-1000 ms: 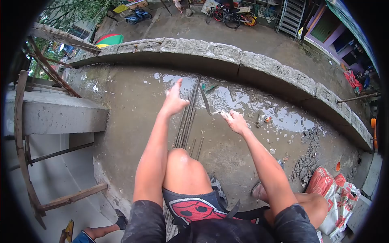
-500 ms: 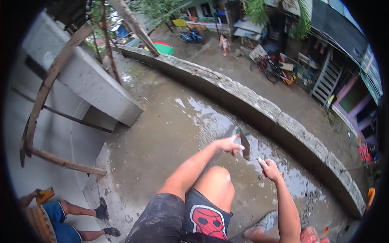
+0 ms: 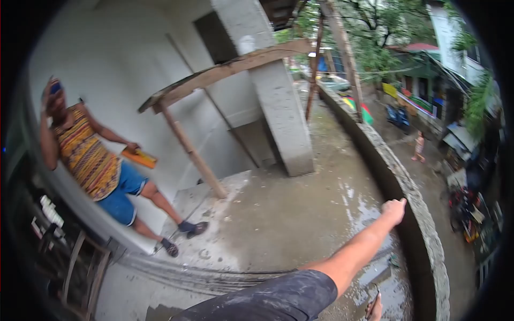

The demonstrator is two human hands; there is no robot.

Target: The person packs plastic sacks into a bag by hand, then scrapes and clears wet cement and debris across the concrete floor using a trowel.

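My left arm stretches out toward the low concrete wall [image 3: 399,174]. At its end my left hand [image 3: 393,211] holds nothing; one finger points out at the wall and the others look curled. From this view I cannot tell whether the fingertip touches the wall. Low in the frame, my right hand [image 3: 376,308] is partly cut off by the bottom edge. Its fingers are closed around a thin dark tool that looks like a trowel [image 3: 376,292], seen nearly edge-on. Below my hands lies the wet concrete floor [image 3: 300,224], with puddles along the wall.
A person [image 3: 91,144] stands at left, one hand raised to the head, the other holding a yellow-orange plastering float [image 3: 140,158]. A wooden frame [image 3: 195,152] and a concrete column [image 3: 284,117] stand between us. Beyond the wall, a lower street holds another person [image 3: 418,146] and motorcycles.
The view has swung left and up, bringing the standing person fully into sight. My left arm now reaches toward the wall, while my right hand sits at the bottom edge.
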